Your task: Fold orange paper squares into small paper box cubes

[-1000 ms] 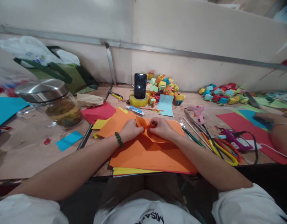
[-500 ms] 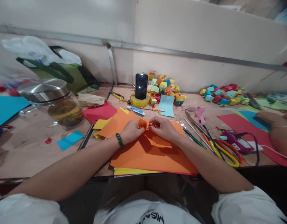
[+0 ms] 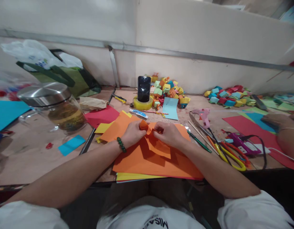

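A stack of paper sheets point(image 3: 156, 163) lies at the table's point(image 3: 30, 165) near edge, with both hands on top of it — left hand point(image 3: 132, 133) beside right hand point(image 3: 169, 133). Behind them stands a phone point(image 3: 143, 88) in a tape roll point(image 3: 142, 103); a lidded jar point(image 3: 53, 106) sits to the left, scissors point(image 3: 229, 154) and a glue gun point(image 3: 203, 115) to the right.

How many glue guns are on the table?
2. A pink glue gun lies right of the person's hands, near the sticks. A purple glue gun lies farther right, beside the scissors. More may be hidden under the paper.
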`<state>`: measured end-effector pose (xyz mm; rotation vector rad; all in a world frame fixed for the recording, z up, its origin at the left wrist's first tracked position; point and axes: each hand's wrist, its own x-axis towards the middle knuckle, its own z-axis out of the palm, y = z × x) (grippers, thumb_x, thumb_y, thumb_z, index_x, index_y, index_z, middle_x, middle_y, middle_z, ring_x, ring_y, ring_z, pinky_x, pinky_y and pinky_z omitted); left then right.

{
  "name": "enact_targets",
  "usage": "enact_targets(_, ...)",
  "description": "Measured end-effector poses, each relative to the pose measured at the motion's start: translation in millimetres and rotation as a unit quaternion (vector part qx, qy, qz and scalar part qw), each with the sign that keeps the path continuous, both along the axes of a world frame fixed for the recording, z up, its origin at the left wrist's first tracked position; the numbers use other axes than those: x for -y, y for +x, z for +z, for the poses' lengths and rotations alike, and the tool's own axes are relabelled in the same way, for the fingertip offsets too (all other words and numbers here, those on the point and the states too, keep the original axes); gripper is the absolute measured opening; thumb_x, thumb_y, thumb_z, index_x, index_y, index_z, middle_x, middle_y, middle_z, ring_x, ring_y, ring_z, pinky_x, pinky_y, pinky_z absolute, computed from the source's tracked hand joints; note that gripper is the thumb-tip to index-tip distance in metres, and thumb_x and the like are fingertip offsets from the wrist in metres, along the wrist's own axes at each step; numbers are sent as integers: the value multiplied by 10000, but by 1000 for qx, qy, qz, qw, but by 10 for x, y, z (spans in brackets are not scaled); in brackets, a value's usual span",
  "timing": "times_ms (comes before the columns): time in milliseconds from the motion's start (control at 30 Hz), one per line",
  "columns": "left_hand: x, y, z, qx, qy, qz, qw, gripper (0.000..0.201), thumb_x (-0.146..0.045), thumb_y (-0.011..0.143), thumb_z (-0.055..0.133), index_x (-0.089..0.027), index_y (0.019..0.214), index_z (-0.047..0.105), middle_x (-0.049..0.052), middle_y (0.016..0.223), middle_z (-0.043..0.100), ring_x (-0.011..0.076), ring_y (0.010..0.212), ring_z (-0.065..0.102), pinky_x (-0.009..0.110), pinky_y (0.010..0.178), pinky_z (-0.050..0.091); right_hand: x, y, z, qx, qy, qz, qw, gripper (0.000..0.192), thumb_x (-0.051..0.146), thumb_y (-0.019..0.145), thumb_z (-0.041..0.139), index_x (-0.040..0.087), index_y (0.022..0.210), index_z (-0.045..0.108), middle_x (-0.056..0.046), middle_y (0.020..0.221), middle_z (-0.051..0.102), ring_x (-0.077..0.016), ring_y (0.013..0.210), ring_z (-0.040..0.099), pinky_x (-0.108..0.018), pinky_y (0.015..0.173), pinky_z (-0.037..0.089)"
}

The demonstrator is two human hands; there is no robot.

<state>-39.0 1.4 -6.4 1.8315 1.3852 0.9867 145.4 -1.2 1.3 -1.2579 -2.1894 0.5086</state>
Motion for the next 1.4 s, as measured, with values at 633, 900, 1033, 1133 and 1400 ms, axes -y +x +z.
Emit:
enact_targets(633,175,-91,33,72,226,-72,969,359,-97,700,551,-213,984,737,45,1030,760,213,976,695,353,921,544,195,44,147,130,417,19,899,274,198,950,456,192,726,614,-30,718,660,-128,663,552,-267,636,346)
enact_targets(900,187,-71,31,36,251,-107,961,321,-170,784,549,-195,1058,714,85,1062,747,232,1038,679,383,959,524,187,60,149,116,413,10,903,254,173,938,452,182,759,632,-44,747,667,-143,688,560,-278,630,363)
enact_targets(1033,204,-30,46,12,258,-110,960,349,-209,747,613,-191,1087,689,99,1104,724,246,1066,656,394,973,511,180,60,154,97,387,-3,917,246,182,928,450,180,771,640,-44,709,643,-149,680,551,-280,608,331)
enact_targets(1133,220,12,68,-17,263,-115,958,397,-184,724,608,-185,1118,659,105,1129,699,240,1087,637,385,970,511,173,55,151,107,389,-20,915,259,210,927,446,176,764,644,-45,670,634,-150,645,538,-286,586,308)
enact_targets(1400,221,42,56,14,221,-66,973,310,-174,777,545,-185,1063,664,78,975,709,190,889,667,315,815,553,180,15,94,108,355,-23,928,192,249,892,499,186,755,618,-42,676,647,-146,628,545,-284,553,264)
